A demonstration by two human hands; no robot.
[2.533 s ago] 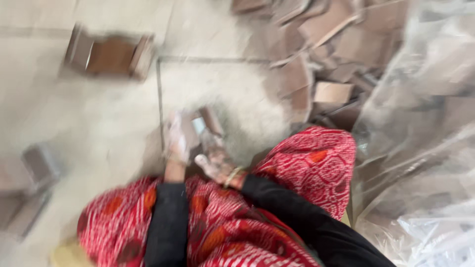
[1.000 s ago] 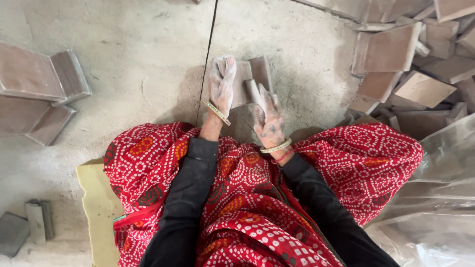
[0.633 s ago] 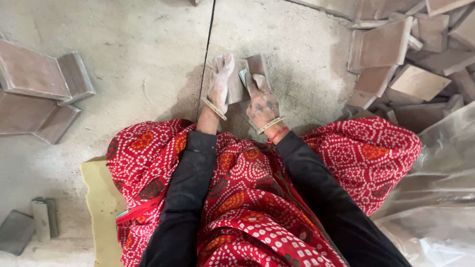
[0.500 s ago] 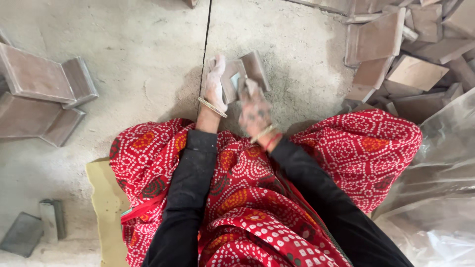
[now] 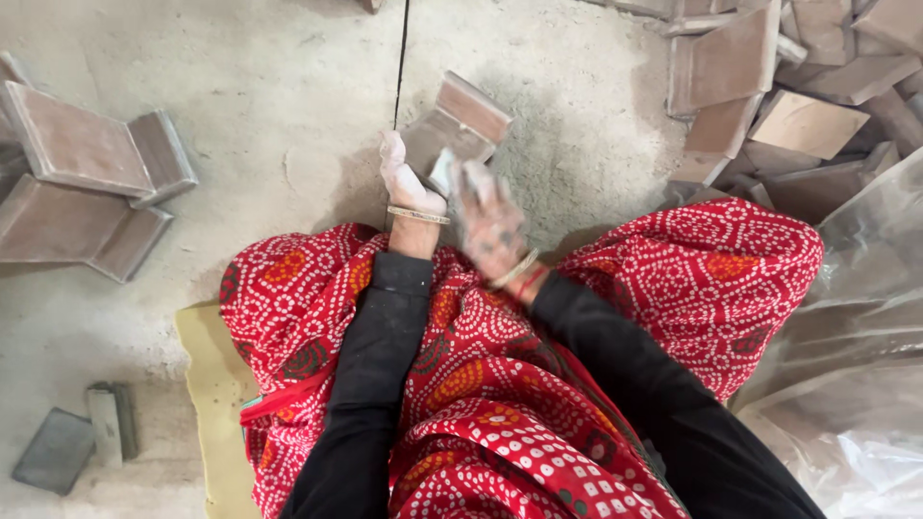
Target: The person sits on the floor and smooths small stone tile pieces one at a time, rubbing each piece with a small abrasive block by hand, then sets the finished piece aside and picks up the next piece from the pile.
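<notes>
A dusty concrete floor (image 5: 288,144) with a dark seam carries everything. The left hand (image 5: 406,178) grasps a brown tile (image 5: 452,130) standing by the seam. The right hand (image 5: 487,219) is blurred against it; its grip cannot be told. Tiles (image 5: 87,183) lie toward the left edge, a tile heap (image 5: 788,96) and plastic sheet (image 5: 856,336) toward the right.

The brown clay tile (image 5: 460,123) with a raised lip at its far end lies flat but angled on the dusty concrete floor (image 5: 288,115), dust-coated, just beyond the red-skirted knees.
</notes>
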